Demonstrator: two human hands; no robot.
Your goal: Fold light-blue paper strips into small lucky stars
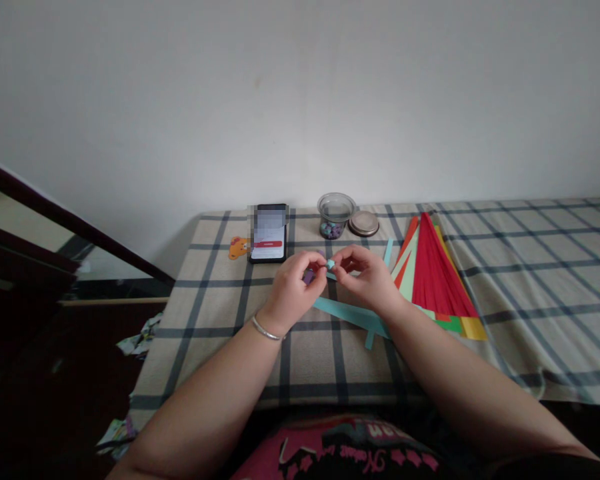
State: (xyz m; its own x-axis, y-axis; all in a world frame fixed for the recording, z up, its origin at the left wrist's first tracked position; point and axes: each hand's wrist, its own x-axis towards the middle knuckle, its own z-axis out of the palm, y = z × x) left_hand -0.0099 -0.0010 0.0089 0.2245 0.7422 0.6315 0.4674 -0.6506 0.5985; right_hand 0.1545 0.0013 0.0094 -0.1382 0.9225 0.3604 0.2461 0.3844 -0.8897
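Above the middle of the counter (pixel 545 280): one star (pixel 331 265), pale blue, very small, held between the fingertips of both hands; its folds too fine to make out.

Left hand (pixel 300 277): grip closed to a pinch of thumb and forefinger on the star's left side; remaining fingers curled, partly out of sight. Bracelet (pixel 267 330), silver-coloured, at the wrist.

Right hand (pixel 363 272): grip likewise pinched, at the star's right side; exact contact of the tips hard to see.

Purple piece (pixel 309 275): by the left hand, mostly covered by its fingers; form uncertain.

Blue strip (pixel 345 312): flat on the cloth below the hands, right end running under the right forearm. Further blue lengths lie close by, one upright past the right hand, one short end beside the forearm.

Tub (pixel 336 208): clear, uncovered, beyond the hands; small purple and blue pieces (pixel 333 230) at the bottom, not countable.

Lid (pixel 365 223): round, flat, just right of the tub.

Phone (pixel 269 250): left of the tub, screen lit, upper part pixelated, text illegible.

Bear (pixel 237 248): orange, flat, its right edge meeting the pixelated patch.

Red strips (pixel 437 280): fanned at right, with orange, green and yellow ones alongside; lower left portion hidden by the right forearm.

Shirt (pixel 350 447): dark with pink print, cut off at the bottom edge.
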